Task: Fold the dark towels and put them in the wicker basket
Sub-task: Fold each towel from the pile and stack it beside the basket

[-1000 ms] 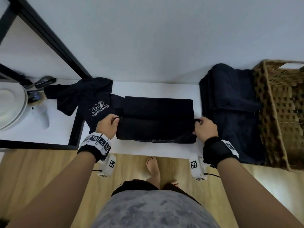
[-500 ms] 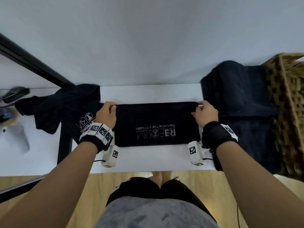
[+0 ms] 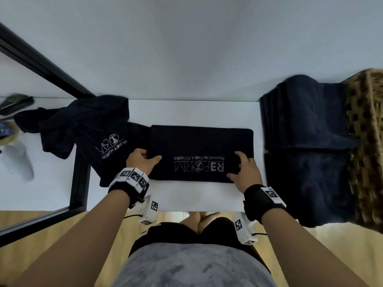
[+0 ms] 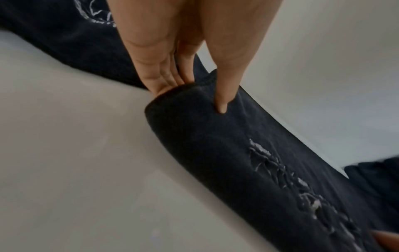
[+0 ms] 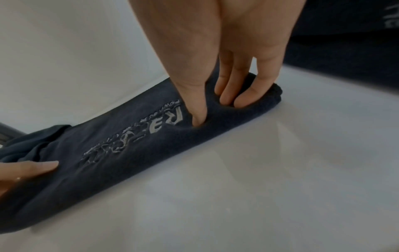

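A folded dark towel (image 3: 201, 146) with a pale logo on top lies across the middle of the white table (image 3: 186, 195). My left hand (image 3: 143, 162) pinches its left end, thumb (image 4: 222, 102) on top and fingers tucked at the edge. My right hand (image 3: 244, 168) presses down on the towel's right end, fingertips (image 5: 244, 100) denting the cloth (image 5: 129, 153). A crumpled dark towel (image 3: 83, 129) lies at the left. More dark towels (image 3: 306, 152) are heaped at the right against the wicker basket (image 3: 366, 141).
A black metal frame (image 3: 79, 179) runs along the table's left side. Beyond it lie a white object (image 3: 18, 160) and a black remote (image 3: 14, 101). The wall is close behind the table. Wooden floor and my feet show below the front edge.
The near half of the towel was folded away from me, so the logo now faces up. Both hands have since slid back from the far edge to the towel's ends.
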Demonstrator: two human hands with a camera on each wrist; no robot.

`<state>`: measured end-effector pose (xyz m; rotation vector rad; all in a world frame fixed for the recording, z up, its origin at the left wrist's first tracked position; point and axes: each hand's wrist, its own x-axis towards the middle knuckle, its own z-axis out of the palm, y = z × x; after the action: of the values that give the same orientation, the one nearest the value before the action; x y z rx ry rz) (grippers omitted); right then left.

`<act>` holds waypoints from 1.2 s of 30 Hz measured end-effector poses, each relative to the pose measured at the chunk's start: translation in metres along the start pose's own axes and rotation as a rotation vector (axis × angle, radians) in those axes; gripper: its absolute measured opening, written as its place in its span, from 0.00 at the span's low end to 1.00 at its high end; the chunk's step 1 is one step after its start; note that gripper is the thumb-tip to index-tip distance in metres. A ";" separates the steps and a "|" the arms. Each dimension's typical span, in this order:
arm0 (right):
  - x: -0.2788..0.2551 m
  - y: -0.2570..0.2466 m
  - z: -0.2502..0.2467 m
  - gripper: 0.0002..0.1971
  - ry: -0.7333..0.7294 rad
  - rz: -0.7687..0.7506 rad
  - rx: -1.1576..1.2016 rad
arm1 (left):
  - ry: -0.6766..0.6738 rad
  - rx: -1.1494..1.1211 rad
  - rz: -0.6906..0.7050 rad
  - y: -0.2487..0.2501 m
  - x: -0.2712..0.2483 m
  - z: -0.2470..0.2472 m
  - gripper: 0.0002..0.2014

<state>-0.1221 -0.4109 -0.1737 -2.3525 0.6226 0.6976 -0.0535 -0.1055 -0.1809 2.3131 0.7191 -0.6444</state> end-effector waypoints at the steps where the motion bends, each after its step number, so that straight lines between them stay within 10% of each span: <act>1: -0.002 0.002 -0.001 0.40 -0.013 0.002 0.002 | -0.026 -0.009 -0.012 0.001 0.000 0.000 0.29; 7: -0.006 0.008 -0.007 0.39 -0.132 -0.025 0.034 | -0.173 -0.147 0.032 0.014 -0.023 -0.006 0.12; 15: -0.016 -0.019 -0.004 0.20 -0.376 -0.033 0.186 | -0.251 -0.026 0.346 0.071 -0.104 0.038 0.34; 20: -0.017 -0.036 -0.010 0.25 -0.446 0.171 0.811 | -0.360 -0.030 0.438 0.094 -0.134 0.087 0.38; 26: -0.008 -0.029 -0.010 0.10 -0.265 0.076 0.745 | -0.455 -0.118 0.370 0.084 -0.130 0.088 0.23; 32: 0.007 -0.011 -0.024 0.15 -0.195 0.038 0.587 | -0.060 -0.146 0.267 0.066 -0.108 0.070 0.05; 36: 0.014 0.005 -0.030 0.20 -0.110 0.050 0.421 | 0.034 0.022 0.156 0.060 -0.088 0.074 0.20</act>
<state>-0.1048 -0.4376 -0.1643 -1.9052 0.7054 0.6411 -0.0996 -0.2241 -0.1545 2.3768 0.5429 -0.5463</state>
